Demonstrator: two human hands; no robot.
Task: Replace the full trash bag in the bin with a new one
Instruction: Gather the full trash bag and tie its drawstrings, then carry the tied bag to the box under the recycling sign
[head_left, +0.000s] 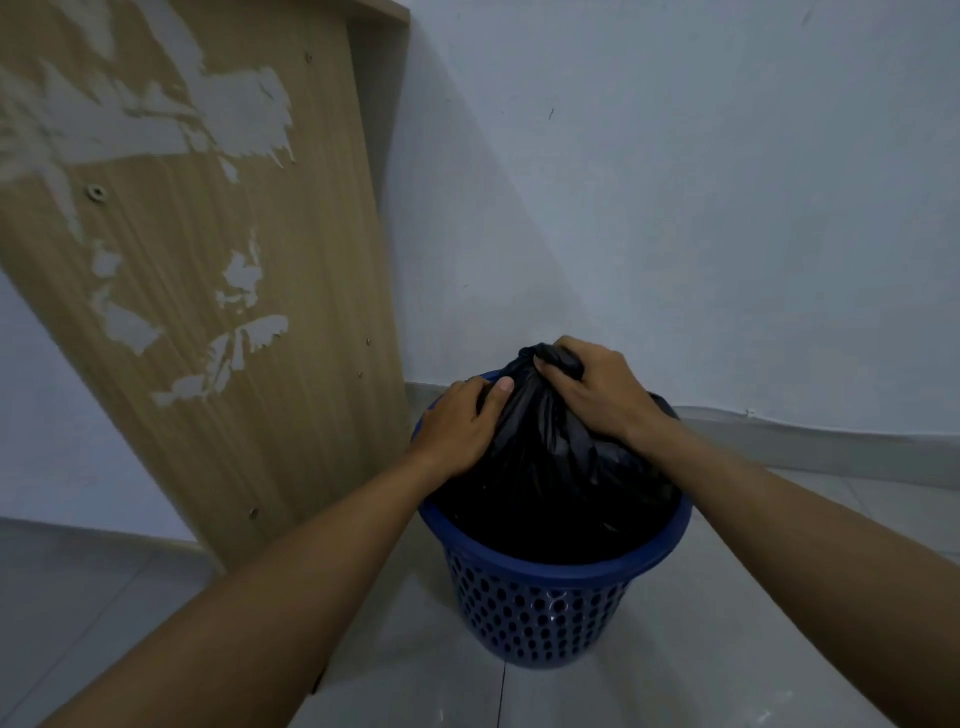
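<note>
Black trash bag (545, 457): sits inside the blue perforated bin (545, 613), mouth drawn up into a bunched neck above the rim. Plastic slack and creased below the neck; contents not visible.

Right hand (597, 395): fingers curled round the gathered neck, gripping it from above.

Left hand (460, 431): lies on the bag's left shoulder, near the bin's rim, thumb flat against the plastic. Fingers pass over the far side, so I cannot tell whether it grips the film or only presses it.

Step in hand, by my reading: closing the neck before the lift. The bag is not yet out, and no new liner is in view.

To do it well: keep the neck tight in the right hand, tuck in any loose film on the left side, then draw straight up. Steady the bin at its rim, as a light basket like this may rise with the bag. Pull slowly; thin film may tear at the neck.

Surroundings: bin stands on a pale tiled floor (727, 649) near a white wall (675, 182). Wooden board (197, 260) with peeled veneer leans just left.
</note>
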